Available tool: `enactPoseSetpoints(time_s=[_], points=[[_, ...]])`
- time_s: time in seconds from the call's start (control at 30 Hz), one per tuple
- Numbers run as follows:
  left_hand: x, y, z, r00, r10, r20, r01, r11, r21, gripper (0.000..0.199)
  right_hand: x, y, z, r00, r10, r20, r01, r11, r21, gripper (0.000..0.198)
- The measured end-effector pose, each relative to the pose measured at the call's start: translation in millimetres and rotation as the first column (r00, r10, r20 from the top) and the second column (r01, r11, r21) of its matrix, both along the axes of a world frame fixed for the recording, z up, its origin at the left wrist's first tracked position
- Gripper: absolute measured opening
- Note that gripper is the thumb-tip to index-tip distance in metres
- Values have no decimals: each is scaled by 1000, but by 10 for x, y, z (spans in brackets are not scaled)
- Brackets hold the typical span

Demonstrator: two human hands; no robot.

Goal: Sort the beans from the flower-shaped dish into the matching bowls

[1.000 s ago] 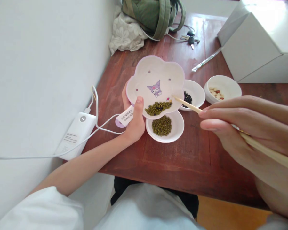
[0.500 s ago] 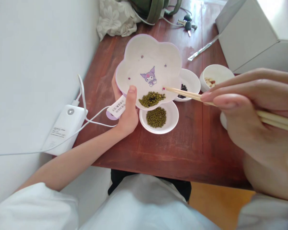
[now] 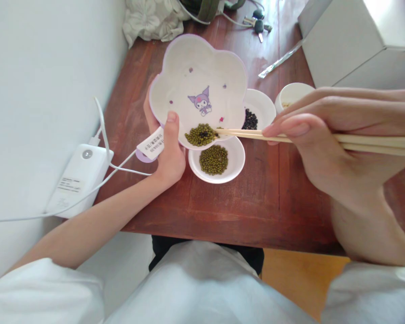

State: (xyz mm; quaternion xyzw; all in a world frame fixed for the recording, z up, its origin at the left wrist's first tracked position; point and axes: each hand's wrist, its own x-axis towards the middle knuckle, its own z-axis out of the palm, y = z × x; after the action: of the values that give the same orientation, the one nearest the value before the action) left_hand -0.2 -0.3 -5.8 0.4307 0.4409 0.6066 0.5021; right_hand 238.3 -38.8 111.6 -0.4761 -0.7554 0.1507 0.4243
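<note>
Right hand (image 3: 327, 139), nearest the camera, is clenched around a pair of wooden chopsticks (image 3: 256, 134) whose tips rest at the green beans (image 3: 201, 135) pooled in the low side of the flower-shaped bowl (image 3: 199, 76). Left hand (image 3: 168, 153) grasps that bowl by its near rim, thumb inside, tilting it over a small white dish of green beans (image 3: 216, 160) on the wooden table (image 3: 256, 202). Farther back stand a dish of black beans (image 3: 256, 114), a white bowl (image 3: 290, 93) and a white box (image 3: 351, 45).

Flower-shaped bowl (image 3: 202, 72) tilted in my left hand (image 3: 168, 155), green beans (image 3: 200, 135) pooled at its low edge (one dark); chopsticks (image 3: 256, 134) tips touching them.
</note>
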Motion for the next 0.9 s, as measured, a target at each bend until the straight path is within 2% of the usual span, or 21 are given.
enactPoseSetpoints(time_s=[0.07,0.1,0.2,0.37,0.43,0.53,0.63,0.7,0.77,0.9], points=[[0,9,-18,999,38,32,-43,980,196,55,-27,11,-15,998,58,-14,-58,998,10,16],[4,13,-28,997,60,40,-68,968,240,56,-38,20,-21,999,53,-8,-53,999,1,15],[16,14,-48,995,102,-2,-99,974,204,49,-55,77,-46,998,6,-61,-6,1000,5,27],[-12,13,-149,993,115,13,-115,970,215,51,-39,244,-164,982,112,-154,-116,993,-20,42],[-24,13,-186,995,101,26,-104,978,182,55,-28,282,-242,971,87,-222,-90,996,-6,44],[-16,-7,-157,995,98,10,-98,989,114,61,-13,274,-412,900,48,-433,-40,999,26,43],[13,-49,-71,995,98,-35,-94,990,110,57,-8,209,-643,822,12,-569,9,999,34,41],[30,-81,-29,996,75,-43,-70,992,104,51,-7,154,-801,783,-46,-620,69,998,13,40],[37,-111,-9,999,36,-33,-33,996,85,51,3,97,-928,766,-66,-639,76,997,-12,40],[36,-156,9,1000,-15,12,14,999,47,58,53,-10,-1053,707,-61,-704,11,997,-75,41]])
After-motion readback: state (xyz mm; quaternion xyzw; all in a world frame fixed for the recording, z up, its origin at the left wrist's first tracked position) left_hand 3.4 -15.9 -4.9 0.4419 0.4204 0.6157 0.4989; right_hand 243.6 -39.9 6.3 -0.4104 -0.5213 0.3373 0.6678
